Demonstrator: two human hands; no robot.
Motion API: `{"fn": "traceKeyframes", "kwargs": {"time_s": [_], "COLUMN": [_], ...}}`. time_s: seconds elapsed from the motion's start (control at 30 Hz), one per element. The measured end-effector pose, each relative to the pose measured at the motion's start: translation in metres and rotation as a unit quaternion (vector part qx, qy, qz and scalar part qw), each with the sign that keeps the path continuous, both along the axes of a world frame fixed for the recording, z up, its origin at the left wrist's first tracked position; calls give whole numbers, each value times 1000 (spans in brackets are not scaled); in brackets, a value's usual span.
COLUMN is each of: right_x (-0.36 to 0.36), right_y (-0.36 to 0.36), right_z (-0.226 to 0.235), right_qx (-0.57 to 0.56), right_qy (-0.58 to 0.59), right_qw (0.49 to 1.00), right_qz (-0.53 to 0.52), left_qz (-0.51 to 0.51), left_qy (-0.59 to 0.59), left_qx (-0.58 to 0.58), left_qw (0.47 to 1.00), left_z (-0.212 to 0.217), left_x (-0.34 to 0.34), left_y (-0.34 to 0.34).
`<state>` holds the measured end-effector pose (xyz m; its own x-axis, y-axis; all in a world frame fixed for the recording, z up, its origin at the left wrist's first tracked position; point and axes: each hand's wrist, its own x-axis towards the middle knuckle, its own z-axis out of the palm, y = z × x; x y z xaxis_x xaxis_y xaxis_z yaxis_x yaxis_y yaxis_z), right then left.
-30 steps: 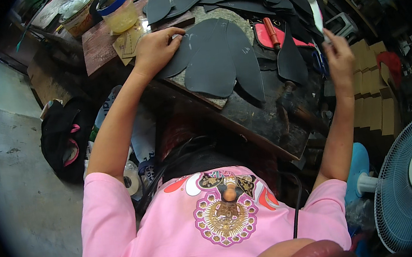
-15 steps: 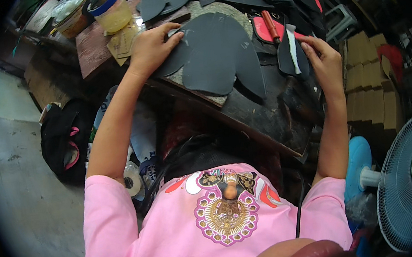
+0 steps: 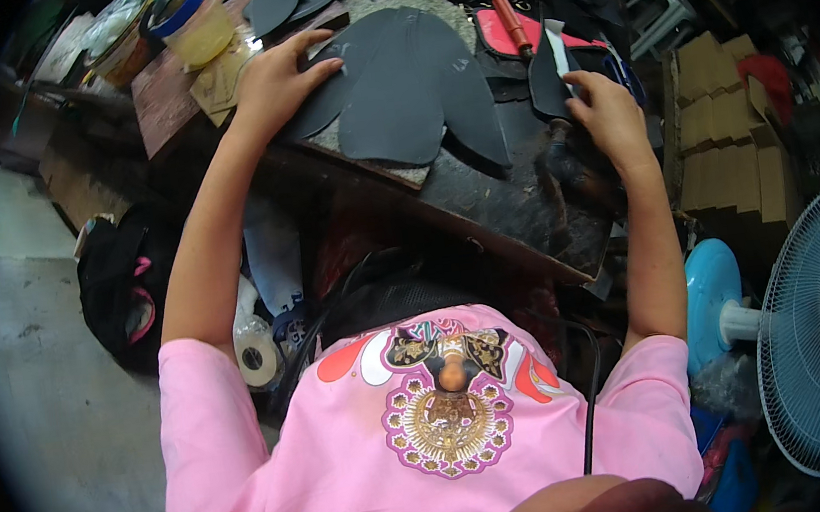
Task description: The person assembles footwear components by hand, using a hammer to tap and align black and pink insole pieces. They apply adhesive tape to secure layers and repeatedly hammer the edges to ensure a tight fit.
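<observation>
A stack of dark grey, petal-shaped cut pieces (image 3: 402, 87) lies fanned on the worn workbench (image 3: 514, 195) in the upper middle of the frame. The left hand (image 3: 276, 75) rests flat on the stack's left edge, fingers spread wide. To the right, the right hand (image 3: 610, 115) pinches a smaller dark piece (image 3: 547, 82) with a pale strip (image 3: 558, 45) along it, fingers closed around it. A yellow jar with a blue lid (image 3: 191, 24) stands at upper left; a fan (image 3: 818, 333) sits at lower right
</observation>
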<state>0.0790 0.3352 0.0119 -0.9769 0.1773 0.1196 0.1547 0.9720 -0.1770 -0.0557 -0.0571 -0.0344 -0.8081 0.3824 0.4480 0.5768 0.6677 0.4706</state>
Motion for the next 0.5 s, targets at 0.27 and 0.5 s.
{"fn": "traceKeyframes", "kwargs": {"time_s": [0.27, 0.5], "right_x": [11, 49], "right_y": [27, 17], "right_z": [18, 54], "right_qx": [-243, -355], "right_qy": [114, 225], "right_qw": [963, 905], "right_qz": [32, 69], "left_qz": [-179, -100], "left_qy": [-371, -32], "left_qx": [242, 336], "left_qw": [879, 936], "left_z": [72, 158], "left_x": [35, 123], "left_y": [-9, -4]}}
